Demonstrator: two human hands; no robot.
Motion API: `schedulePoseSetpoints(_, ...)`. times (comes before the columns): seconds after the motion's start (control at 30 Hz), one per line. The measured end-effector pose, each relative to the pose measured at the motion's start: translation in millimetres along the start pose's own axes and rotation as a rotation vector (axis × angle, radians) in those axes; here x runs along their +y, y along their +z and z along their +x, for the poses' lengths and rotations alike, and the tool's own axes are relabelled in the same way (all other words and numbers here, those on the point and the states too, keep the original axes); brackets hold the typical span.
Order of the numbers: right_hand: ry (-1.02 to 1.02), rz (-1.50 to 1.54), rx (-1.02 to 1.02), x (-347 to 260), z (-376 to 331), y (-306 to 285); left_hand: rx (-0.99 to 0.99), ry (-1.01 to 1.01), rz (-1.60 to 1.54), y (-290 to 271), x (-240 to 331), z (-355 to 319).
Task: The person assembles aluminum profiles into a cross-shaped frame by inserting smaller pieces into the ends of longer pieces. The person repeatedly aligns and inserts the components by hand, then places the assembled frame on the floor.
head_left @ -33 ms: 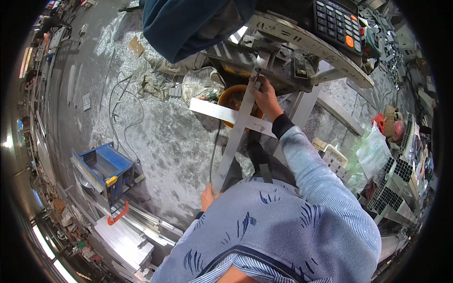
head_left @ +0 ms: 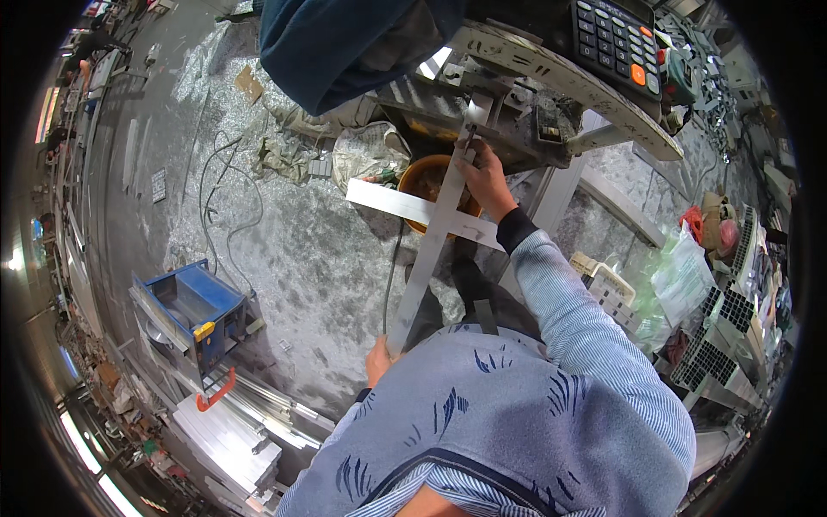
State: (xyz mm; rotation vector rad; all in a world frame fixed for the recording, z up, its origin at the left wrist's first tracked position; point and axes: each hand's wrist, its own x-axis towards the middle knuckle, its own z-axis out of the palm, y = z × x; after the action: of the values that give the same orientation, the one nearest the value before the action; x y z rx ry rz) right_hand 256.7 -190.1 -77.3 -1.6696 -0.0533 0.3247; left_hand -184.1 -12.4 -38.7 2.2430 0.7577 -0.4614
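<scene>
I hold a long silver metal strip [head_left: 428,258] that runs from my chest up to a grey machine [head_left: 517,82]. My left hand [head_left: 376,360] grips its lower end, just above my blue patterned vest. My right hand [head_left: 487,183] is closed on its upper part, close to where the strip's tip meets the machine. A second flat pale strip [head_left: 392,202] crosses behind the first one at an angle. An orange bucket [head_left: 422,183] stands on the floor under the crossing.
A calculator [head_left: 616,39] lies on the machine's curved top, and a dark blue cloth [head_left: 345,43] hangs beside it. On the dusty floor are cables [head_left: 220,185], a blue box [head_left: 194,306] and stacked metal profiles [head_left: 228,431]. A white basket [head_left: 603,284] and plastic bags [head_left: 680,276] sit right.
</scene>
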Motion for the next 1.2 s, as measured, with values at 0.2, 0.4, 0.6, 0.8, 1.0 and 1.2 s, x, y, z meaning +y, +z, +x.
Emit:
schedulePoseSetpoints(0.2,-0.005,0.142,0.025,-0.1,-1.1,6.8,-0.019,-0.034,-0.014,-24.5,13.4,-12.6)
schedulePoseSetpoints(0.4,0.020,0.219,0.142,-5.4,-5.6,13.7,-0.010,-0.013,0.059,-33.7,31.6,-12.1)
schedulePoseSetpoints(0.6,0.060,0.304,0.103,-21.7,-23.1,11.3,0.042,0.025,0.074,-41.8,67.2,11.8)
schedulePoseSetpoints(0.8,0.007,0.268,0.092,-14.3,-64.7,-4.2,0.128,0.173,0.009,-17.0,155.9,119.5)
schedulePoseSetpoints(1.0,0.188,0.121,0.133,24.4,-91.5,-65.7,0.097,0.187,0.038,-11.0,219.9,182.1)
schedulePoseSetpoints(1.2,0.301,0.101,0.163,56.7,-121.3,-88.7,0.097,0.214,0.035,-7.0,257.3,221.2)
